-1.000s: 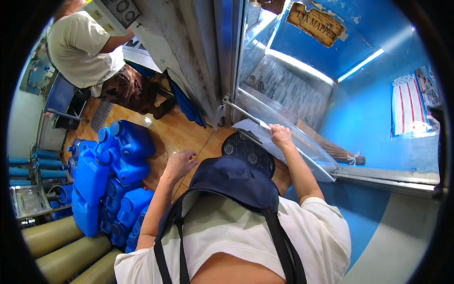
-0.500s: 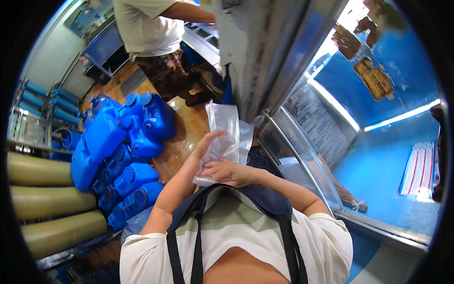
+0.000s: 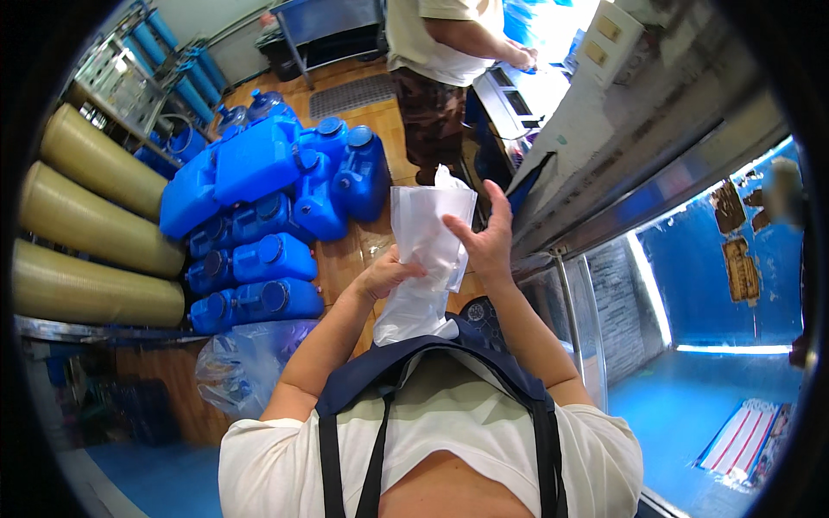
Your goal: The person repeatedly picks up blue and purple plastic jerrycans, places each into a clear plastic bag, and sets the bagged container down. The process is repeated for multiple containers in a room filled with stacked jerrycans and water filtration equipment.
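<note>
Wood-toned flooring (image 3: 337,263) is stretching behind the work area. At far left, olive cylindrical tanks (image 3: 104,223) are lying side by side, and blue jerry cans (image 3: 256,162) are crowding next to them, some resting on others. Below these, a loose clear plastic bag (image 3: 237,369) is sagging near the left forearm. The left hand (image 3: 390,274) is gripping translucent plastic bags (image 3: 423,226), which are lying in front of the navy apron (image 3: 432,345). Beyond, a co-worker (image 3: 445,52) is standing beside a pale counter (image 3: 537,99). The right hand (image 3: 490,244) is spreading wide, its thumb overlapping the bags' upper right side; whether it is pressing them, I cannot tell. Rightmost, a scuffed wall (image 3: 604,155) is bordering a blue-painted compartment (image 3: 661,393). As for progress, the bags seem to be already in hand but to be lying together, none visibly separated, opened or filled.
</note>
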`<action>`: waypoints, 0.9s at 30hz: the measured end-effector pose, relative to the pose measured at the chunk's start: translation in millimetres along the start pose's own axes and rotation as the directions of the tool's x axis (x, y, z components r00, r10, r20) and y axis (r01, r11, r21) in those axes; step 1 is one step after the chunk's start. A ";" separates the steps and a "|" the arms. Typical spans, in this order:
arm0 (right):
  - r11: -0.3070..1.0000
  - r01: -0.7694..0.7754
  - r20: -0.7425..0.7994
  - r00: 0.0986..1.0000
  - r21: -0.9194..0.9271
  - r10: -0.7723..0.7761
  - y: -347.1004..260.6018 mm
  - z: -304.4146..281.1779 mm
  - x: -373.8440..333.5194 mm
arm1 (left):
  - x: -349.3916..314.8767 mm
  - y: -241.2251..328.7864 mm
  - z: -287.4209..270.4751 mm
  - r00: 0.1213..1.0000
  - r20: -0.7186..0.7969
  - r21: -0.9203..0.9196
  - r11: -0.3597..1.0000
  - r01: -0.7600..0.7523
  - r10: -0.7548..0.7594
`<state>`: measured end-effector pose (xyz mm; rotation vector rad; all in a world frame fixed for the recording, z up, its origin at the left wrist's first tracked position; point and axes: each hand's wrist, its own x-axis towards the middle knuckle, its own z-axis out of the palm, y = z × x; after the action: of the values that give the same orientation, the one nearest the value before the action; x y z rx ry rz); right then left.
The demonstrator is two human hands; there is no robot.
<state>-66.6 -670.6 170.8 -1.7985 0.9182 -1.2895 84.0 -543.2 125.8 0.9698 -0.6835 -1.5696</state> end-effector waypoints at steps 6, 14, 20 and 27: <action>0.862 -0.262 0.268 0.951 0.434 0.155 24.0 23.3 7.7 | -30.8 -19.8 -44.8 0.950 -0.303 -0.155 0.979 -0.131 0.079; 0.969 -0.223 0.371 0.913 0.109 0.169 0.7 18.6 20.5 | -56.9 -55.9 -85.0 0.227 -0.955 0.287 0.787 0.546 0.190; 0.986 -0.152 0.485 0.869 0.065 0.101 -24.7 29.1 3.6 | -46.7 22.3 -8.3 0.744 -0.265 0.320 0.783 -0.533 0.614; 0.810 -0.438 0.578 0.801 0.389 0.156 -46.1 24.4 9.5 | -51.9 62.2 0.1 0.875 -0.441 0.045 0.979 -0.201 0.200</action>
<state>-34.7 -653.0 209.3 -1.3846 0.4696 -0.6753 117.5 -506.4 189.7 1.1673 -0.4409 -1.1096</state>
